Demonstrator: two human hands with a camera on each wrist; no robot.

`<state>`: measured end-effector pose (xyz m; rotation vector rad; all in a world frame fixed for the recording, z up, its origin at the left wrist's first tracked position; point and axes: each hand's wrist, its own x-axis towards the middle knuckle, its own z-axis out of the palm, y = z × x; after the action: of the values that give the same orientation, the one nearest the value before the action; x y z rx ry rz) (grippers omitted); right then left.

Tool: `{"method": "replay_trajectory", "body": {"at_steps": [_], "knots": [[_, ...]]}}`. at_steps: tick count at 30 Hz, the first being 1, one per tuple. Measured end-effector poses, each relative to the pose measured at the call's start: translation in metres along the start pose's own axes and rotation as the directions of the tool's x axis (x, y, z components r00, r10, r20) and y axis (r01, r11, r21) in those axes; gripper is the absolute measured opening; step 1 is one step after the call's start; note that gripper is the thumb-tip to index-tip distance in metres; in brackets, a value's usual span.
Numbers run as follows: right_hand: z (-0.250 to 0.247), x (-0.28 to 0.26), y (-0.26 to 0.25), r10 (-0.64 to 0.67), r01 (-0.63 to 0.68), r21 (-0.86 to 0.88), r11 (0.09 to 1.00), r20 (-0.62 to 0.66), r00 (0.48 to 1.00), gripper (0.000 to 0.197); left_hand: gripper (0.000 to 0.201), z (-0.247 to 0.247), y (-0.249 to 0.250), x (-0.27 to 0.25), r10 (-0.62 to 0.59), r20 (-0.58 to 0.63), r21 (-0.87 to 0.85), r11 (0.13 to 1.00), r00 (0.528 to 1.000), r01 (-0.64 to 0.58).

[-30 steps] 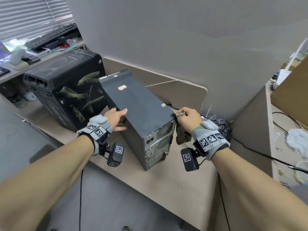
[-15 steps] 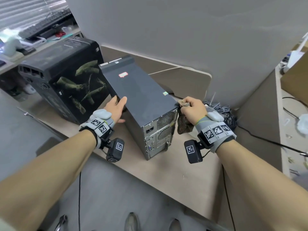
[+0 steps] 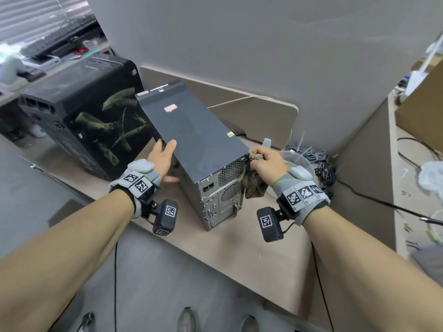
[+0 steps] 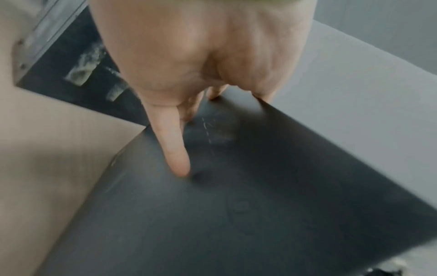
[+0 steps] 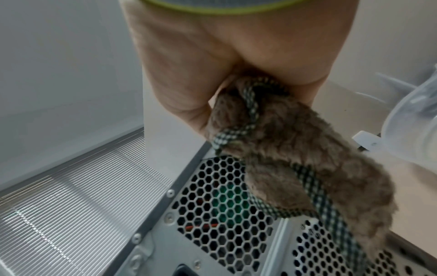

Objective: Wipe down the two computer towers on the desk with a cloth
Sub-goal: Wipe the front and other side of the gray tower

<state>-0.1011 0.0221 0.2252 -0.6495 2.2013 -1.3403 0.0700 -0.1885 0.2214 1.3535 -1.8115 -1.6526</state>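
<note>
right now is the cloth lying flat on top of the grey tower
No, the cloth is bunched in the right hand and hangs at the rear corner of the grey tower.

matt grey metal tower (image 3: 196, 137) – perforated back, fuzzy brown cloth (image 5: 295, 149)

A plain grey partition wall (image 3: 239, 44) rose beyond the fingers, above the beige surface (image 3: 239, 248). Grey floor (image 3: 148, 291) lay below it. Far left, slatted blinds (image 3: 36, 17) glowed, perhaps over a window.
</note>
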Motion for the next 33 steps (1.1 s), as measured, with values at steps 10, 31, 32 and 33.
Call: {"method": "replay_trajectory", "body": {"at_steps": [10, 31, 32, 33], "knots": [[0.000, 0.007, -0.026, -0.080, 0.075, -0.109, 0.991, -0.045, 0.996, 0.039, 0.083, 0.026, 0.007, -0.013, -0.140, 0.068, -0.131, 0.980, 0.988, 0.148], [-0.047, 0.130, -0.027, 0.030, -0.047, -0.098, 0.994, -0.171, 0.985, 0.052, 0.092, 0.110, 0.057, 0.039, -0.285, 0.116, -0.341, 0.888, 0.951, 0.308], [-0.048, 0.133, -0.027, 0.035, -0.054, -0.102, 0.993, -0.176, 0.984, 0.052, 0.094, 0.111, 0.059, 0.042, -0.276, 0.113, -0.341, 0.891, 0.954, 0.299], [-0.049, 0.134, -0.027, 0.040, -0.059, -0.104, 0.993, -0.177, 0.983, 0.053, 0.097, 0.111, 0.061, 0.044, -0.267, 0.110, -0.337, 0.896, 0.957, 0.288]]}}
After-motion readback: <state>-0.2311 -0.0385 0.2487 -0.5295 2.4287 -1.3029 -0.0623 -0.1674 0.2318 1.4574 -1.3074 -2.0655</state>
